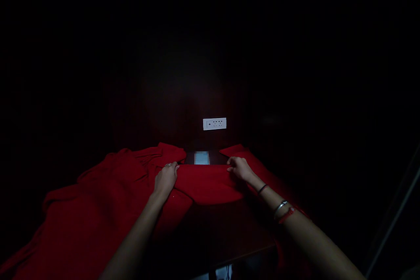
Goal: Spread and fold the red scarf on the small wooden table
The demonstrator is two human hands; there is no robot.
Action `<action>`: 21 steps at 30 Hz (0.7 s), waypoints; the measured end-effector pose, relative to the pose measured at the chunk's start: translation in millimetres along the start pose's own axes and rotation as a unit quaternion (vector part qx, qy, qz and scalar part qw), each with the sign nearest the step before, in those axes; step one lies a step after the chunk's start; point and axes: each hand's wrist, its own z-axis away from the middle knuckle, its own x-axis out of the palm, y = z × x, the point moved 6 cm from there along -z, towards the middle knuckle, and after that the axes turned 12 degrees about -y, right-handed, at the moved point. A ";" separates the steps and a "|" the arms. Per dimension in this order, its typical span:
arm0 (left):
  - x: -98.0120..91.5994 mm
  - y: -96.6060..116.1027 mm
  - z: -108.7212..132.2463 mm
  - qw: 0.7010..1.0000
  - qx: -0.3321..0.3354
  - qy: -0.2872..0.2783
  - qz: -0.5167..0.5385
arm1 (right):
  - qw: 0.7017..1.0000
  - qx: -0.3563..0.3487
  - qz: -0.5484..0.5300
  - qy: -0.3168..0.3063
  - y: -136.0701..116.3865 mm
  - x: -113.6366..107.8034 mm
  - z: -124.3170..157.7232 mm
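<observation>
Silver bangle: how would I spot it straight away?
Start at the red cloth and find the right hand at its edge. Follow that arm back past a thin dark band to the bangle, just before a red band. Of the three, only it is shiny metal.

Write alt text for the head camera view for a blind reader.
A bare left hand and right hand hold the far edge of red cloth over a dark reddish tabletop, with a white rectangular socket panel behind.
</observation>
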 end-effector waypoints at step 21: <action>19.2 29.0 17.5 0.966 0.228 -0.050 0.110 | 0.965 -0.193 -0.160 -0.082 -63.9 56.7 -19.1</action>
